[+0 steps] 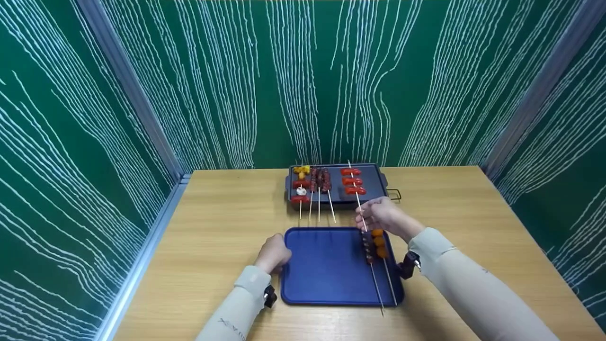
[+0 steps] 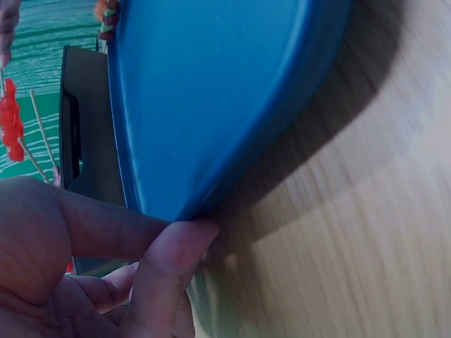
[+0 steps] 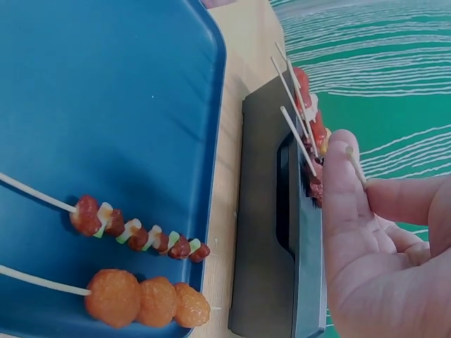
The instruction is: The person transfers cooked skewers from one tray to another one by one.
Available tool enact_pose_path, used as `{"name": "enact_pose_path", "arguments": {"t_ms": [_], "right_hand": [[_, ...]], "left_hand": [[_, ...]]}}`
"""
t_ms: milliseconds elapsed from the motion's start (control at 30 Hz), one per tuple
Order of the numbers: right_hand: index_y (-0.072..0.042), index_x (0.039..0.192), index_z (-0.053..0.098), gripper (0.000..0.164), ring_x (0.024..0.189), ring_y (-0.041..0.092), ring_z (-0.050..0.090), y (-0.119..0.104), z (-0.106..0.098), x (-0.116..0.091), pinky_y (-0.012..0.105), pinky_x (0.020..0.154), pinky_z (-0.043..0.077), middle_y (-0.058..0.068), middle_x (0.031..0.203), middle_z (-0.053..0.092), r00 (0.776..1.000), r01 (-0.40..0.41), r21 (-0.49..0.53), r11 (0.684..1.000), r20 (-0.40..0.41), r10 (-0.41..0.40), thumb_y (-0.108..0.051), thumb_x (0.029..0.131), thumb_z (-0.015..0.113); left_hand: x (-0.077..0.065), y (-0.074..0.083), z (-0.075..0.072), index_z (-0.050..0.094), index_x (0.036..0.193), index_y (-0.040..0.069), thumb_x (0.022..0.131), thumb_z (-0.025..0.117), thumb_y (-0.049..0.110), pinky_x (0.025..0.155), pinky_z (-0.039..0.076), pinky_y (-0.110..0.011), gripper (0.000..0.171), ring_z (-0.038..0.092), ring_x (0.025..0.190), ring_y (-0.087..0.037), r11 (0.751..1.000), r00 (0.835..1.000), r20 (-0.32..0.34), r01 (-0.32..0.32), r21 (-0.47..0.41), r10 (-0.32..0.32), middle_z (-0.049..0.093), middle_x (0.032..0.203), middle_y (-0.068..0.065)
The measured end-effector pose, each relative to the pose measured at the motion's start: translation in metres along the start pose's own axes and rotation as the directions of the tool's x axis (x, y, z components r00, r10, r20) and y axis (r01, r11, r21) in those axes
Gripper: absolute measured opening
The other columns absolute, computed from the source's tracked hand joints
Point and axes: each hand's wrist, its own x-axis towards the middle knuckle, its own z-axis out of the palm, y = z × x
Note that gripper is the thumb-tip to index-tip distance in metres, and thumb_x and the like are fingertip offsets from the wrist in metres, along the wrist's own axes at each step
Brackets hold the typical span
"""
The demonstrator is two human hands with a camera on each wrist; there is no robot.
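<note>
Over wooden table (image 1: 227,203), amid white-lined green walls (image 1: 227,94), left fingers (image 2: 176,250) pinching blue tray (image 1: 322,270), right fingers (image 3: 344,190) pinching red-laden skewer (image 1: 352,181)

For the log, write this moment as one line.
left hand pinches tray at edge | right hand holds red skewer | dark skewer and orange skewer on tray | four other skewers on grill

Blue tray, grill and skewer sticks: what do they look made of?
Blue tray: probably plastic, satin finish; soft sheen along the smooth rim. Grill: perhaps coated metal or plastic, matte dark grey; flat, dull sides. Skewer sticks: likely bamboo or wood, matte; pale tan.
</note>
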Motion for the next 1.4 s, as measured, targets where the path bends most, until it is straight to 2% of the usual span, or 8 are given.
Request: {"name": "enact_pose_path", "arguments": {"t_ms": [233,467,667,900,1033,1167,1300,1400], "right_hand": [[0.011,0.118,0.059,0.019,0.071,0.015,0.073,0.003,0.000,-0.005,0.031,0.072,0.068,0.004,0.082,0.072,1.000,0.011,-0.013,1.000,0.018,-0.010,0.005,0.107,0.046],[0.009,0.121,0.062,0.022,0.073,0.017,0.075,0.007,0.003,-0.013,0.034,0.074,0.070,0.006,0.088,0.075,1.000,-0.004,-0.020,1.000,-0.007,0.004,0.004,0.106,0.048],[0.008,0.118,0.065,0.020,0.073,0.015,0.075,0.010,0.007,-0.020,0.032,0.073,0.069,0.006,0.087,0.075,1.000,0.004,-0.052,0.999,-0.015,-0.004,0.003,0.105,0.049],[0.002,0.108,0.067,0.019,0.069,0.011,0.068,0.015,0.011,-0.029,0.026,0.067,0.064,0.002,0.079,0.072,0.999,0.018,-0.024,1.000,0.034,-0.017,0.005,0.104,0.049],[0.005,0.109,0.065,0.018,0.069,0.010,0.065,0.021,0.010,-0.033,0.022,0.062,0.059,0.002,0.078,0.071,0.998,0.020,-0.007,1.000,0.056,-0.020,0.006,0.104,0.048],[0.006,0.109,0.065,0.017,0.069,0.009,0.064,0.029,0.007,-0.036,0.021,0.060,0.055,0.001,0.078,0.071,0.997,0.022,-0.024,0.999,0.071,-0.020,0.006,0.105,0.048],[0.001,0.102,0.067,0.017,0.069,0.010,0.064,0.035,0.007,-0.038,0.023,0.062,0.058,0.001,0.078,0.070,0.997,0.014,-0.037,0.999,0.079,-0.011,0.006,0.103,0.051],[0.001,0.103,0.068,0.017,0.068,0.010,0.065,0.039,0.007,-0.041,0.025,0.063,0.061,0.002,0.079,0.069,0.997,0.006,-0.058,0.998,0.079,-0.002,0.005,0.103,0.052]], "left_hand": [[0.001,0.000,0.001,0.065,0.112,-0.006,0.088,0.055,-0.005,0.034,0.047,-0.029,0.026,0.062,0.051,-0.024,1.000,1.000,0.000,-0.003,-0.003,0.003,0.068,0.099,-0.022],[0.000,-0.001,0.001,0.064,0.118,-0.007,0.088,0.057,-0.004,0.035,0.048,-0.031,0.030,0.064,0.058,-0.028,1.000,1.000,-0.013,-0.018,0.002,0.018,0.069,0.105,-0.023],[0.000,-0.002,0.002,0.064,0.117,-0.007,0.087,0.056,-0.005,0.034,0.047,-0.030,0.031,0.064,0.055,-0.028,1.000,0.999,-0.021,-0.024,0.003,0.024,0.070,0.106,-0.024],[-0.002,-0.001,0.001,0.064,0.116,-0.007,0.087,0.056,-0.006,0.034,0.046,-0.030,0.030,0.060,0.053,-0.025,1.000,1.000,-0.010,-0.008,-0.017,0.007,0.068,0.104,-0.024],[-0.003,0.000,-0.001,0.063,0.119,-0.007,0.088,0.053,-0.006,0.034,0.044,-0.029,0.033,0.055,0.046,-0.022,1.000,1.000,0.005,0.012,-0.028,-0.012,0.067,0.103,-0.024],[-0.003,0.000,-0.001,0.063,0.117,-0.007,0.088,0.053,-0.006,0.033,0.043,-0.028,0.031,0.053,0.044,-0.020,1.000,1.000,0.007,0.005,-0.026,-0.005,0.067,0.102,-0.024],[-0.003,0.001,-0.001,0.064,0.115,-0.007,0.088,0.054,-0.006,0.033,0.042,-0.028,0.029,0.053,0.045,-0.020,1.000,1.000,0.001,-0.002,-0.025,0.002,0.067,0.101,-0.024],[-0.003,0.001,0.000,0.064,0.112,-0.006,0.087,0.054,-0.006,0.032,0.042,-0.028,0.026,0.053,0.044,-0.020,1.000,1.000,-0.004,-0.013,-0.024,0.013,0.067,0.100,-0.024]]}}
